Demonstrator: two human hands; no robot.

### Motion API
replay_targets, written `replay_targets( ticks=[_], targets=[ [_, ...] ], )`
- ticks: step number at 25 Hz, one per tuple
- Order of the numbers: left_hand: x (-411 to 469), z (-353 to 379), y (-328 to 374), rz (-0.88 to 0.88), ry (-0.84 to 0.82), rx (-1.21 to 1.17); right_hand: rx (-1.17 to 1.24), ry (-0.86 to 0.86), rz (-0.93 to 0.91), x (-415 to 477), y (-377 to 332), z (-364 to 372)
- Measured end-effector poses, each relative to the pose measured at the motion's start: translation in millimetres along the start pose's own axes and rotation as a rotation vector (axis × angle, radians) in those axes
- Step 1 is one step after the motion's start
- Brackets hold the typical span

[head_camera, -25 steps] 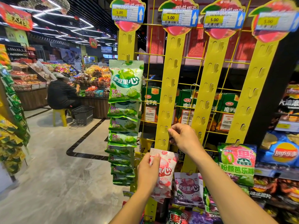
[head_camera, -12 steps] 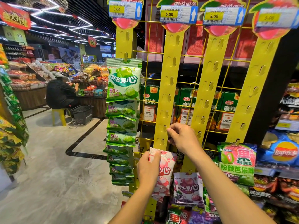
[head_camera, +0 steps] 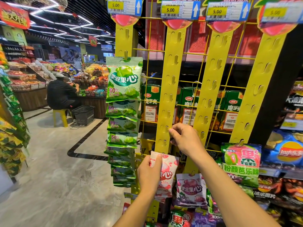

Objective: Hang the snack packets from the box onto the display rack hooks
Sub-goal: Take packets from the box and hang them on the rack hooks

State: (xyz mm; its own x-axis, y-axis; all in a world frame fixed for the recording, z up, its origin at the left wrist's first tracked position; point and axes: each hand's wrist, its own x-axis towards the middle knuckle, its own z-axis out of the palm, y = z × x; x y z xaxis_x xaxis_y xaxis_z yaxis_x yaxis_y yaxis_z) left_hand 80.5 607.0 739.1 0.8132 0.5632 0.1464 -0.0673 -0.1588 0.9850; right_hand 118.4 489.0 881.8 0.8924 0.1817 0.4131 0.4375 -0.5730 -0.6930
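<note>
My left hand [head_camera: 150,174] grips a pink-and-white snack packet [head_camera: 167,176] by its top left corner, low on the second yellow hanging strip [head_camera: 170,89]. Above it, my right hand [head_camera: 185,139] has its fingers curled at the strip's right edge and pinches a hook tab there. The leftmost strip carries a column of green packets [head_camera: 123,99]. A purple packet [head_camera: 191,189] hangs low on the third strip, and a pink-green packet [head_camera: 241,163] on the fourth strip. The box is out of view.
A yellow wire grid [head_camera: 152,49] backs the strips, with price tags [head_camera: 179,9] on top. Green boxes and crisp bags [head_camera: 285,151] fill shelves behind. To the left is open floor, a seated person [head_camera: 61,94] on a yellow stool and a black basket [head_camera: 83,114].
My right hand has shifted slightly up along the second strip's edge. My left hand keeps the pink packet at about the same place.
</note>
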Motion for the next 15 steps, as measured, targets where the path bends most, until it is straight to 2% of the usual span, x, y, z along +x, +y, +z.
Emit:
replay_targets(
  ticks=[11,15],
  targets=[
    [7.2,-1.8,16.5,0.078,0.062,-0.038,0.012,-0.017,-0.006,1.4,2.8,0.7],
    [7.4,-0.8,10.5,0.054,0.057,-0.02,0.01,-0.016,-0.004,1.5,3.1,0.8]
  ],
)
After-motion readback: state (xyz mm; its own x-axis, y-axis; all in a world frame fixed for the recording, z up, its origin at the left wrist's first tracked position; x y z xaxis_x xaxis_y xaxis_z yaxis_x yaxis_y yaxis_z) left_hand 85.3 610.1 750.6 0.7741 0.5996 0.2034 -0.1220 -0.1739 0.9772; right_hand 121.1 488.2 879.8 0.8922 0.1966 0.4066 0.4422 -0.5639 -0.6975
